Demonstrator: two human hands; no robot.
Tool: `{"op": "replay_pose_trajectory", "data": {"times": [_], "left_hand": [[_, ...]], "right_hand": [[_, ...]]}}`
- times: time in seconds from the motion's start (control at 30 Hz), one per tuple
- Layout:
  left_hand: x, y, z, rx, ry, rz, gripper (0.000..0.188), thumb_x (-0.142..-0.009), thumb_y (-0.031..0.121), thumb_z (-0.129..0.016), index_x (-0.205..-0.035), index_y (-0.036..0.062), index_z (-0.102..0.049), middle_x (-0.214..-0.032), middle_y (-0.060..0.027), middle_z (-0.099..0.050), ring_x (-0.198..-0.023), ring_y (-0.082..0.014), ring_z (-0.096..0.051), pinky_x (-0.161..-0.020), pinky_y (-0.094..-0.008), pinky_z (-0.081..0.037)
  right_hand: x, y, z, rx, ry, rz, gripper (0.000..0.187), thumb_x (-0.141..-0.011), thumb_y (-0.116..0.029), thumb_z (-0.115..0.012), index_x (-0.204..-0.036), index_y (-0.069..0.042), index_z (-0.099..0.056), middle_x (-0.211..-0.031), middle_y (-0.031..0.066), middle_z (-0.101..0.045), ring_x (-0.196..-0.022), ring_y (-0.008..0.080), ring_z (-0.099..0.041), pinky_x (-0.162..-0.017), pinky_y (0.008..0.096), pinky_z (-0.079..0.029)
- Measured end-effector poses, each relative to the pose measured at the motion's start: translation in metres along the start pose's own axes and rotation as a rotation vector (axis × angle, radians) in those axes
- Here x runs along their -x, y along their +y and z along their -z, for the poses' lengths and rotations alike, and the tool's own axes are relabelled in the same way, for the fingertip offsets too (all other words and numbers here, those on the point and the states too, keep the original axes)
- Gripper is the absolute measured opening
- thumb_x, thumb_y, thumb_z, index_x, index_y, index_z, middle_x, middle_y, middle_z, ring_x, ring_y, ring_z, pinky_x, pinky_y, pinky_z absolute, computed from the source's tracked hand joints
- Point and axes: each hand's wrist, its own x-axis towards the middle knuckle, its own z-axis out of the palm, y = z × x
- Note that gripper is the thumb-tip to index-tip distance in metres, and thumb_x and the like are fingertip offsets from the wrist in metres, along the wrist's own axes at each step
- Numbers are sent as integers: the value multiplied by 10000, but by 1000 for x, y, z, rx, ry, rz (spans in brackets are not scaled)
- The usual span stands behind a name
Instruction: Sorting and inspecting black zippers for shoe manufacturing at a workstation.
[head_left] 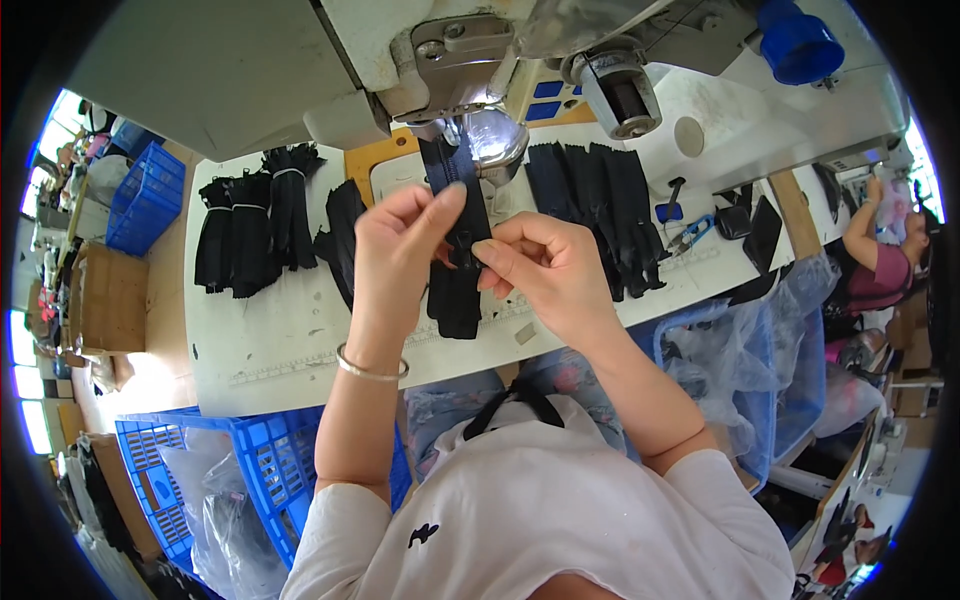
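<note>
A dark zipper (474, 198) runs from under the head of a sewing machine (455, 60) toward me. My left hand (408, 225) pinches its left side, thumb pointing up along the tape. Lower down, my right hand (535, 262) grips the right edge between thumb and fingertips, by what looks like the slider. Below my hands more black zipper (455, 308) hangs over the table's near part. Both sets of fingers are closed, and they partly hide the tape between them.
Tied bundles of black zippers (250, 225) lie on the white table (290, 330) at left; loose dark zippers (595, 205) lie at right. Blue snips (690, 235) rest farther right. Blue crates (280, 470) flank my lap. Another person (880, 255) sits at far right.
</note>
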Motion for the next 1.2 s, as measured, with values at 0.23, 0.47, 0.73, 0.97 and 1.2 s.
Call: {"op": "replay_pose_trajectory", "data": {"times": [0.23, 0.47, 0.73, 0.97, 1.2], "left_hand": [[12, -3, -6, 137, -26, 12, 297, -923, 216, -612, -681, 74, -516, -632, 55, -480, -528, -20, -436, -473, -185, -411], [-1, -2, -7, 17, 46, -56, 302, -920, 237, -611, -671, 93, -518, -610, 72, -451, -507, 1, -394, -435, -161, -326], [-35, 17, -20, 28, 231, -116, 186, -872, 151, -588, -700, 85, -563, -581, 65, -442, -472, -24, -359, -442, -187, -263], [-65, 5, -5, 113, 116, -207, 157, -860, 97, -611, -708, 65, -587, -556, 49, -475, -433, -33, -355, -419, -199, -248], [-69, 4, 6, 104, 120, -220, 300, -909, 126, -533, -622, 38, -540, -549, 26, -449, -441, -46, -342, -425, -233, -226]], "right_hand": [[0, 3, 5, 19, -74, -142, 142, -880, -102, -639, -818, 26, -631, -667, 73, -645, -576, 84, -608, -537, 202, -483], [-8, -7, 1, 87, -17, 24, 163, -886, -115, -629, -799, 23, -628, -641, 50, -636, -557, 62, -581, -520, 194, -455], [-36, -19, -2, 162, 71, 88, 173, -877, -141, -638, -824, 23, -653, -599, 44, -620, -509, 66, -563, -478, 198, -441], [13, 6, 20, 230, 66, -53, 173, -882, -144, -630, -813, 14, -652, -582, 25, -593, -484, 60, -526, -447, 195, -404], [43, 11, 96, 263, 356, -63, 161, -911, -113, -562, -916, 0, -676, -657, 43, -622, -542, 58, -537, -505, 196, -429]]}}
